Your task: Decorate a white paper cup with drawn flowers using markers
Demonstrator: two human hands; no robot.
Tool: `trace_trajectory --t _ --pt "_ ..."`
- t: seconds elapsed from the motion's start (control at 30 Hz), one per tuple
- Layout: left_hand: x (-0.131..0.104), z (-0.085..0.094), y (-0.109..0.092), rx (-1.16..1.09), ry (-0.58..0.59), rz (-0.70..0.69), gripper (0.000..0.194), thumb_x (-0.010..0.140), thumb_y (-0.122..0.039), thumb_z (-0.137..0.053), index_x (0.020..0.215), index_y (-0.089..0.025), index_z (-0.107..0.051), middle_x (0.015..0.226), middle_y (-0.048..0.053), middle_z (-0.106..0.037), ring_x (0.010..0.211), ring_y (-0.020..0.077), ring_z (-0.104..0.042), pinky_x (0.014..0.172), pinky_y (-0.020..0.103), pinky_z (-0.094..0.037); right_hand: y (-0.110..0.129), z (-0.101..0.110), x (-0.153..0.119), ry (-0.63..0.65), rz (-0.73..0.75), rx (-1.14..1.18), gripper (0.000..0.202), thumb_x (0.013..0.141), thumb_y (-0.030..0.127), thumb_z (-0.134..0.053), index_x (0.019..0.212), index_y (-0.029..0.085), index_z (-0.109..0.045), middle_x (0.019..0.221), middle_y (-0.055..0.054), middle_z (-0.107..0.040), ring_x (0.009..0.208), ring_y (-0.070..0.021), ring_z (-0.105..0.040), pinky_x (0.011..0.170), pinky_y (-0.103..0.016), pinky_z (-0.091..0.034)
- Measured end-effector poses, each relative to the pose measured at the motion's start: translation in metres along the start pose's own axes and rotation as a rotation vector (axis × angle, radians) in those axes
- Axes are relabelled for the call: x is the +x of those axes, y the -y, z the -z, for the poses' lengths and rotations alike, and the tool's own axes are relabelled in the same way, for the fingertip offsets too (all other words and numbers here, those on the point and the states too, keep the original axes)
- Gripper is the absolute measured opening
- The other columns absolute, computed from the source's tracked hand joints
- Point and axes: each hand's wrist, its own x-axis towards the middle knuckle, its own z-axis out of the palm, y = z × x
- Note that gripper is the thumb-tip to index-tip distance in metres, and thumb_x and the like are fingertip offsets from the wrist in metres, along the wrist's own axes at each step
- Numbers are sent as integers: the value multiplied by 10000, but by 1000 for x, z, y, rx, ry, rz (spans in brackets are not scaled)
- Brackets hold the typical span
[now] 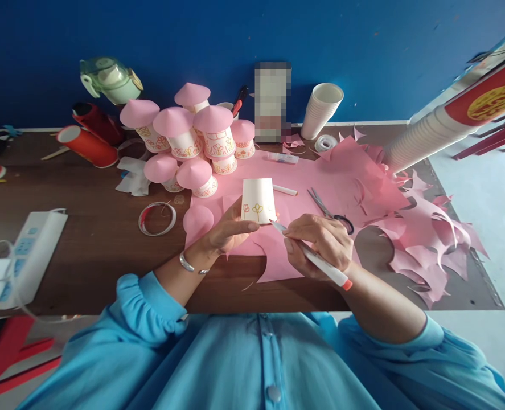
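An upside-down white paper cup (258, 196) with small flowers drawn along its lower part is held in my left hand (230, 228). My right hand (320, 242) grips a white marker (327, 266) with an orange-red end; its tip is at the cup's lower right edge. Whether the tip touches the cup, I cannot tell. Beneath both hands lies a pink paper sheet (243, 245). Left of the cup, a pink paper cone (198, 221) rests on the sheet. Behind it stand several decorated cups (186, 144) topped with pink cone roofs (173, 123).
Scissors (329, 210), another marker (285, 190) and a glue stick (282, 158) lie on the pink paper. Pink scraps (423, 239) cover the right side. Stacked white cups (323, 111), a tape roll (157, 218), a red cup (87, 147) and a power strip (28, 250) surround the work area.
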Motion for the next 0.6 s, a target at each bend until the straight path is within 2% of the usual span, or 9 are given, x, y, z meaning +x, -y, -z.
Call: trace_trajectory --t 0.33,0.6 --pt "1 -4 -5 -50 5 10 576 792 -290 -826 1339 -293 -648 1357 99 -708 1306 335 -643 1072 480 -534 -1 0 -1 16 17 1 163 890 87 -609 991 214 -602 678 20 -650 562 -137 -666 499 -254 -556" --pt "-2 -1 -4 -95 0 29 550 814 -300 -799 1344 -267 -652 1344 108 -724 1295 332 -660 1053 459 -552 -1 0 -2 6 15 -9 184 885 83 -593 1009 220 -599 685 24 -643 561 -133 -661 502 -252 -555"
